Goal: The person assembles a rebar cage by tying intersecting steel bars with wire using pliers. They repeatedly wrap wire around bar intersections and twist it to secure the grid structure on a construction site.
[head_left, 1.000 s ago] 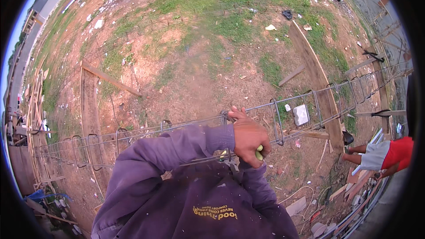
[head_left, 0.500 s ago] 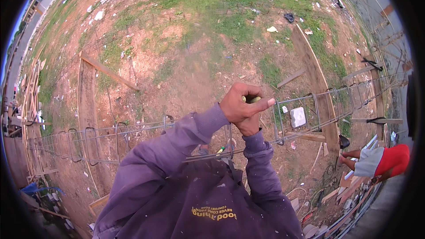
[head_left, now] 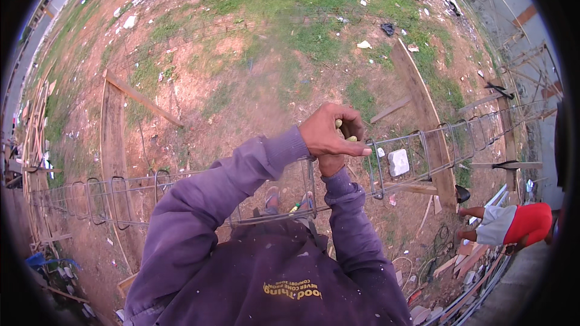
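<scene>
My left hand (head_left: 329,133) is closed above the upper bars of a long rebar cage (head_left: 399,139). Between its curled fingers and thumb show two yellow-green rounded ends (head_left: 352,139), apparently the handles of a hand tool; its head is hidden. Just beneath, my right hand (head_left: 331,164) reaches up from its purple cuff, its fingers concealed by the left hand. The grey cage runs from left to right in front of my body, with square stirrups spaced along it, and my left forearm crosses over it.
Upright boards (head_left: 423,96) stand beyond the cage on the right, and another board (head_left: 113,127) on the left. A white block (head_left: 398,162) lies on the ground. At right, a person in a red shirt (head_left: 528,226) bends near loose timber. Grass and litter lie ahead.
Both hands have moved slightly left, and my left hand has turned so that its fingers arch higher around the yellow-green ends. The person at right has shifted slightly.
</scene>
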The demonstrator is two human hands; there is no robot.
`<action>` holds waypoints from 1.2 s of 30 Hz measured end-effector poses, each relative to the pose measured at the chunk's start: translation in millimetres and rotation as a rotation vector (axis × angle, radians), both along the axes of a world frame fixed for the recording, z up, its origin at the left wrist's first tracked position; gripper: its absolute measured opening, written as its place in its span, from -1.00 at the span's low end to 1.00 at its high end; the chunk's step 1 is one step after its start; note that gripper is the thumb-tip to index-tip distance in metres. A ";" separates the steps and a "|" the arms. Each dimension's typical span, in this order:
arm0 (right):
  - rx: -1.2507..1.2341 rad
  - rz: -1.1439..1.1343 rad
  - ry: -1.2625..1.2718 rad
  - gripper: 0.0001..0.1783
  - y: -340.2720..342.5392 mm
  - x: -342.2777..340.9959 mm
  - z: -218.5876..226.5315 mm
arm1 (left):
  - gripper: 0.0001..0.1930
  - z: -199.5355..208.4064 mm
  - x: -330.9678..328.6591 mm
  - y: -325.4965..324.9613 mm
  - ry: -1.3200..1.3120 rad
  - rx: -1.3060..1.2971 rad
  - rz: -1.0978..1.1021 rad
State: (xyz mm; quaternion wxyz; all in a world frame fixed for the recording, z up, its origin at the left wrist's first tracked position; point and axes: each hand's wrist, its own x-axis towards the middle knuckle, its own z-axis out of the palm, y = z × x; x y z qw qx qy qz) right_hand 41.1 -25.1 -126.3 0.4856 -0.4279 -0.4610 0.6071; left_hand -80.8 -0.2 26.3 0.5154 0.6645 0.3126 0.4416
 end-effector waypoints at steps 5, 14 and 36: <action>0.178 -0.099 -0.100 -0.80 -27.6 -1.8 1.3 | -0.61 -4.1 55.1 -59.6 0.029 0.211 0.756; 0.152 0.369 -0.251 -0.79 -19.9 38.6 40.4 | -0.59 5.4 23.8 -22.5 0.144 -0.203 -0.162; 0.275 -0.076 -0.249 -0.78 -31.6 -20.5 17.6 | -0.64 5.7 30.8 -46.2 -0.197 -0.173 0.741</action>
